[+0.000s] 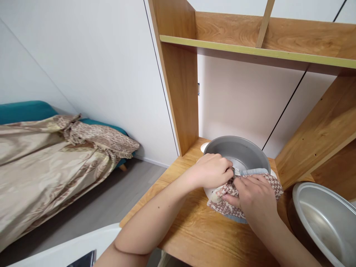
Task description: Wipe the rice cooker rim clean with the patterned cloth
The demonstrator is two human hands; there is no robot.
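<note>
A round pot (pixel 236 142), grey inside with a pale outer wall, stands on the wooden desktop. Over its near rim lies a brown-and-white patterned cloth (pixel 226 207) with pale blue edging. My left hand (pixel 215 170) is closed, its curled fingers gripping a bunched part of the cloth above the pot's opening. Beside it, my right hand (pixel 256 193) is wrapped over the cloth, thumb toward the left. The two hands nearly meet at the gathered fabric. My fingers hide part of the bunched cloth and of the pot's near rim.
At the right stands a large metal basin (pixel 325 218). A wooden shelf (pixel 250 52) spans above the desktop (pixel 200 230), with upright boards on both sides. A white surface (pixel 105 237) juts in at lower left. Farther left is a sofa under a beige cover (pixel 55 167).
</note>
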